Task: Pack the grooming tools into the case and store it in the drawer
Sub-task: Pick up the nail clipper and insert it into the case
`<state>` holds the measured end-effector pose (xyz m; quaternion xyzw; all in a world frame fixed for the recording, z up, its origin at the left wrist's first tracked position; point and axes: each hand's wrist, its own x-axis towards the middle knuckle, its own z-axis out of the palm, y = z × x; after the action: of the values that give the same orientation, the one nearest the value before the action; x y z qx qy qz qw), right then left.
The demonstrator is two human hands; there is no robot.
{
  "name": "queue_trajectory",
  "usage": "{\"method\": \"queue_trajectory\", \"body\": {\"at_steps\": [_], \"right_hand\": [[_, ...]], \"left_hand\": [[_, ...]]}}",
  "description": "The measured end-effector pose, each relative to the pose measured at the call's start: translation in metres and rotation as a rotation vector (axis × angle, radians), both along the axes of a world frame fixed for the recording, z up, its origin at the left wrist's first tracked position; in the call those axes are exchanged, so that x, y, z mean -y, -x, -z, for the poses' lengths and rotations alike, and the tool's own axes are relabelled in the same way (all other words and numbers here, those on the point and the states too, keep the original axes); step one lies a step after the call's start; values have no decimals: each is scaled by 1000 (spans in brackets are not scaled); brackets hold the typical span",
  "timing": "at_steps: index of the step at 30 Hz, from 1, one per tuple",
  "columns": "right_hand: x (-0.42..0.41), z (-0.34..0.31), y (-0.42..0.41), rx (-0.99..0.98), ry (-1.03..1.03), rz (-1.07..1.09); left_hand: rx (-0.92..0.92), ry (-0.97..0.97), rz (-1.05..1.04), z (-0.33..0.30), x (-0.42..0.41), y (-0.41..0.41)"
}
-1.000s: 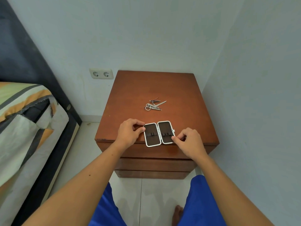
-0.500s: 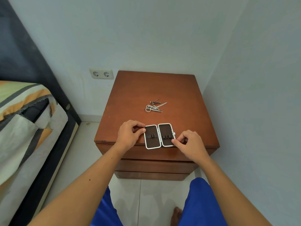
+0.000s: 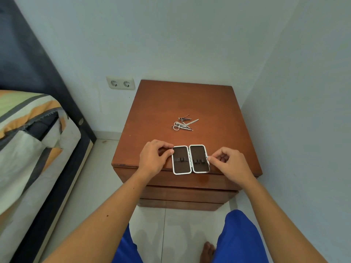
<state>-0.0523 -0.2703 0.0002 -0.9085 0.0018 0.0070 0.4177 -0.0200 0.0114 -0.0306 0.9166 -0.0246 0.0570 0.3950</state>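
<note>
The small case (image 3: 190,159) lies open flat near the front edge of the brown nightstand (image 3: 218,114), both dark halves facing up with white rims and empty elastic loops. My left hand (image 3: 153,158) pinches the case's left edge with thumb and fingers. My right hand (image 3: 228,164) pinches the right edge by the clasp. A small pile of metal grooming tools (image 3: 183,123), scissors, clippers and a file among them, rests on the top farther back, apart from both hands.
The nightstand's drawer fronts (image 3: 188,194) sit closed below the top. A bed (image 3: 28,141) with striped bedding stands to the left. A double wall socket (image 3: 120,83) is behind. Walls close in at the back and right. My blue shorts and a bare foot show below.
The case has slid slightly toward the front edge with both hands still at its sides; the view has shifted a little. The tools have not moved.
</note>
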Motion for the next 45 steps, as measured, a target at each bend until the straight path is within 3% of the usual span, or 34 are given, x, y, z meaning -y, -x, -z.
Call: {"method": "queue_trajectory", "body": {"at_steps": [6, 19, 29, 45], "right_hand": [[-33, -9, -53, 62, -13, -23], [-80, 2, -156, 136, 165, -27], [-91, 5, -170, 71, 291, -175], [-85, -1, -163, 80, 138, -65]], "left_hand": [[11, 7, 17, 3, -1, 0], [16, 14, 9, 8, 0, -2], [22, -4, 11, 8, 0, -2], [28, 14, 16, 9, 0, -2]]}}
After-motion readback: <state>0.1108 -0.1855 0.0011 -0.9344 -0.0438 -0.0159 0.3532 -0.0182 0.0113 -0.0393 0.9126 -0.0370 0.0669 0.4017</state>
